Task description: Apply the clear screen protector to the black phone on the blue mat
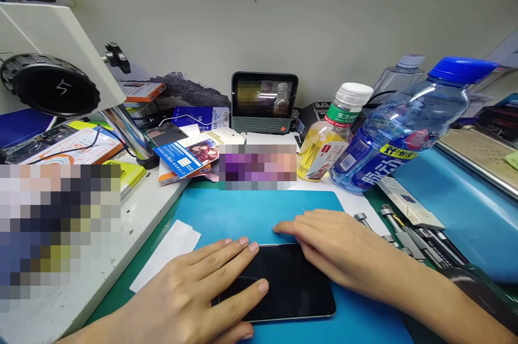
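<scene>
A black-screened phone [289, 282] lies face up on a blue work mat [246, 209], its long side running left to right. Over the phone's left end my left hand [194, 290] is laid, fingers stretched and apart, with fingertips on or just above the glass. A thin curved line shows on the screen near those fingers. My right hand [332, 241] is at the phone's far right edge, its index finger extended over the mat and the other fingers partly hidden. Left of the phone, a white slip of paper [165, 249] is partly covered by my left wrist.
A stand with a black knob [50, 85] rises at the left. Behind the mat are a small display [265, 101], a blue card [188, 155], a yellow drink bottle [327, 139] and a large blue-capped bottle [396, 128]. Screwdriver-like tools [400, 233] lie at the right.
</scene>
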The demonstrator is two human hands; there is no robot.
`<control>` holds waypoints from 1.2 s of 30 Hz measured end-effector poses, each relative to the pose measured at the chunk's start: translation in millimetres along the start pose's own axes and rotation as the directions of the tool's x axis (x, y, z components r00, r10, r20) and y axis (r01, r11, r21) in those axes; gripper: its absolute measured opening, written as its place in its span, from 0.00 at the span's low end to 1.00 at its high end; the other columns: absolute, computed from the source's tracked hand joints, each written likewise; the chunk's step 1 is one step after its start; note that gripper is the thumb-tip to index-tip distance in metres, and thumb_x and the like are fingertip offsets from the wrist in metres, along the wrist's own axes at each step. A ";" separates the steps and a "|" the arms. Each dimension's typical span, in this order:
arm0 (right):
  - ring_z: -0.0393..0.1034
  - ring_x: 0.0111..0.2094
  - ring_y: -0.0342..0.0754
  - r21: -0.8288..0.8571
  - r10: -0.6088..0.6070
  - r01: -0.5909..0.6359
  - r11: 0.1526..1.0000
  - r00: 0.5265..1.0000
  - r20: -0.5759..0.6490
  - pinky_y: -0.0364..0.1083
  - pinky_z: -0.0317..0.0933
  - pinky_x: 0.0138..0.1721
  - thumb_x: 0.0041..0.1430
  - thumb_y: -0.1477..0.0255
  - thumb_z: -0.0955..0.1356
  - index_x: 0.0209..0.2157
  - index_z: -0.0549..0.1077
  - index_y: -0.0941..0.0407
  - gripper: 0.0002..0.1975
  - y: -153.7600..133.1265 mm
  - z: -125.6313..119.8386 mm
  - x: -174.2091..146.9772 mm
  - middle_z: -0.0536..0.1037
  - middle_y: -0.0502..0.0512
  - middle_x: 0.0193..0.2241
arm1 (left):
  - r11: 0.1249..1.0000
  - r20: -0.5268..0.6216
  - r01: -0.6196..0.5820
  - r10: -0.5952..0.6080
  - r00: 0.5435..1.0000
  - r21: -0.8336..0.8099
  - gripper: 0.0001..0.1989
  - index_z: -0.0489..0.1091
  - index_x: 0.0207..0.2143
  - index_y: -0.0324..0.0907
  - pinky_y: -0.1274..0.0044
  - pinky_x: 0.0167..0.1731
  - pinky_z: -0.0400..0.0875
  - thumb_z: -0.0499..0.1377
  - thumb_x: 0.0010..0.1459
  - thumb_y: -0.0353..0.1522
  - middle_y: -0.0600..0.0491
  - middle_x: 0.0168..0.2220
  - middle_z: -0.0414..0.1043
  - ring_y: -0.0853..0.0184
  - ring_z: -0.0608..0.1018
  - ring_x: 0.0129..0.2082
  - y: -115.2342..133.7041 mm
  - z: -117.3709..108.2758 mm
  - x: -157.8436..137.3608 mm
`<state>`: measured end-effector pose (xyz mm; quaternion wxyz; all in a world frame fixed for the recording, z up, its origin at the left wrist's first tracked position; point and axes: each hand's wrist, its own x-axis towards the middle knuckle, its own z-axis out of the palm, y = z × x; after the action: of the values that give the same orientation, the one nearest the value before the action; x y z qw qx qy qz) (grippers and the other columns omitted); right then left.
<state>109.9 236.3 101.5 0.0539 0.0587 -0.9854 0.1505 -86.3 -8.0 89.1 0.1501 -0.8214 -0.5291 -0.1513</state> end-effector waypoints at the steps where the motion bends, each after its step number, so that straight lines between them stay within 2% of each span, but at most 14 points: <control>1: 0.78 0.43 0.51 0.004 -0.005 0.005 1.000 1.000 -0.003 0.49 0.65 0.44 0.71 0.82 0.62 0.59 0.72 0.53 0.20 0.2 -0.4 -0.3 0.82 0.52 0.45 | 1.000 0.001 0.001 -0.001 1.000 0.001 0.19 0.79 0.59 0.44 0.67 0.60 0.75 0.49 0.79 0.35 0.40 0.61 0.76 0.54 0.75 0.63 0.1 -0.2 -0.3; 8: 0.79 0.46 0.54 -0.083 -0.019 0.020 0.996 1.000 0.018 0.52 0.69 0.46 0.71 0.82 0.61 0.62 0.69 0.53 0.22 0.8 -1.0 -4.5 0.82 0.55 0.49 | 1.000 -0.042 0.015 -0.015 0.999 -0.004 0.18 0.79 0.58 0.44 0.68 0.60 0.74 0.51 0.79 0.37 0.40 0.60 0.77 0.55 0.76 0.63 1.0 1.9 -2.5; 13: 0.79 0.41 0.57 -0.173 -0.015 0.015 0.985 1.000 -0.001 0.54 0.69 0.42 0.67 0.82 0.61 0.60 0.71 0.56 0.23 -6.6 1.6 -2.5 0.82 0.56 0.43 | 0.999 -0.037 0.040 -0.040 0.999 -0.015 0.17 0.79 0.58 0.44 0.68 0.61 0.74 0.53 0.79 0.38 0.41 0.61 0.77 0.56 0.76 0.64 0.7 1.2 -2.0; 15: 0.78 0.39 0.57 -0.167 0.007 -0.008 0.986 1.000 -0.010 0.53 0.68 0.40 0.67 0.80 0.62 0.59 0.72 0.56 0.21 -10.4 2.5 0.6 0.81 0.55 0.39 | 0.999 -0.007 0.043 -0.043 0.999 -0.032 0.17 0.78 0.59 0.44 0.68 0.62 0.73 0.53 0.78 0.38 0.42 0.62 0.76 0.56 0.75 0.64 0.1 -0.3 -1.7; 18: 0.78 0.39 0.55 -0.134 0.036 -0.035 0.990 0.999 0.000 0.53 0.67 0.41 0.68 0.79 0.62 0.59 0.73 0.57 0.20 -13.0 2.4 4.1 0.81 0.55 0.39 | 0.998 0.047 0.037 -0.035 0.998 -0.043 0.18 0.77 0.60 0.44 0.67 0.62 0.73 0.53 0.78 0.37 0.41 0.63 0.74 0.55 0.75 0.65 -1.3 -1.3 -1.9; 23: 0.79 0.44 0.56 -0.107 0.037 -0.033 0.994 0.999 0.035 0.54 0.69 0.45 0.71 0.78 0.62 0.61 0.72 0.56 0.20 -9.3 -1.1 0.4 0.83 0.57 0.45 | 1.000 0.034 0.012 -0.011 0.999 -0.027 0.18 0.77 0.61 0.42 0.66 0.60 0.75 0.54 0.77 0.37 0.39 0.63 0.74 0.53 0.76 0.63 -3.2 1.3 -2.9; 27: 0.78 0.51 0.57 -0.059 0.066 -0.062 0.996 0.995 0.075 0.55 0.70 0.51 0.72 0.78 0.62 0.63 0.71 0.54 0.22 -7.5 -8.2 -4.6 0.82 0.57 0.53 | 1.000 0.040 0.014 -0.014 0.999 -0.008 0.19 0.77 0.61 0.43 0.66 0.59 0.76 0.51 0.78 0.37 0.41 0.63 0.73 0.54 0.76 0.63 -2.3 -0.2 -2.7; 32: 0.78 0.56 0.54 0.071 0.154 -0.164 0.984 0.980 0.126 0.53 0.70 0.56 0.74 0.75 0.62 0.63 0.74 0.50 0.21 -5.1 -17.7 -2.5 0.81 0.53 0.57 | 1.000 0.018 0.018 -0.018 1.000 0.009 0.20 0.77 0.60 0.44 0.66 0.54 0.80 0.49 0.79 0.36 0.43 0.63 0.74 0.55 0.79 0.61 -0.1 -0.4 -3.4; 36: 0.77 0.58 0.52 0.109 0.195 -0.209 0.972 0.973 0.121 0.51 0.69 0.58 0.76 0.73 0.61 0.63 0.74 0.51 0.20 -2.8 -19.7 -1.2 0.80 0.53 0.59 | 0.997 -0.001 0.069 -0.069 0.998 -0.033 0.20 0.75 0.61 0.39 0.68 0.54 0.82 0.52 0.78 0.39 0.47 0.64 0.74 0.56 0.80 0.62 0.3 0.9 -5.0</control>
<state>113.2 239.8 120.8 -0.0193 -0.0307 -0.9768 0.2112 -87.9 -11.9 86.2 0.1320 -0.8047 -0.5546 -0.1658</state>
